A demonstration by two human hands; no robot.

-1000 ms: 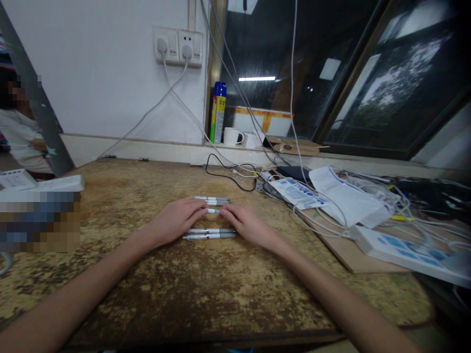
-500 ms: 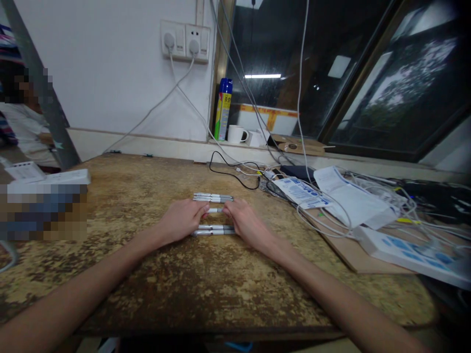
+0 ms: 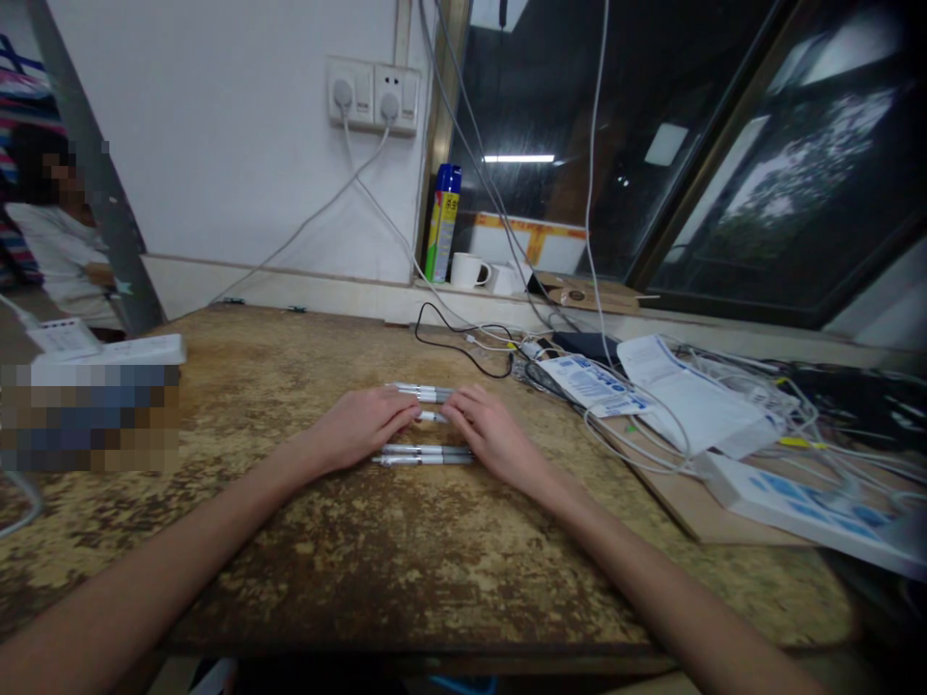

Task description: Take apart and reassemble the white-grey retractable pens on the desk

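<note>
Both of my hands rest on a worn wooden table (image 3: 406, 560), fingertips facing each other. My left hand (image 3: 360, 428) and my right hand (image 3: 493, 436) each pinch one end of a short white-and-grey pen (image 3: 433, 416) lying between them. Two grey pens (image 3: 422, 391) lie side by side just beyond my fingers. Another pair of grey pens (image 3: 424, 455) lies just in front of my hands, partly under my thumbs.
White papers and packets (image 3: 673, 386) and tangled cables (image 3: 760, 405) crowd the right side, beside a flat white-blue box (image 3: 803, 502). A spray can (image 3: 443, 223) and a mug (image 3: 467, 269) stand on the sill. White boxes (image 3: 108, 347) sit at left; a person (image 3: 50, 232) sits beyond.
My hands have stayed on the middle pen with only a slight shift; the view has moved a little.
</note>
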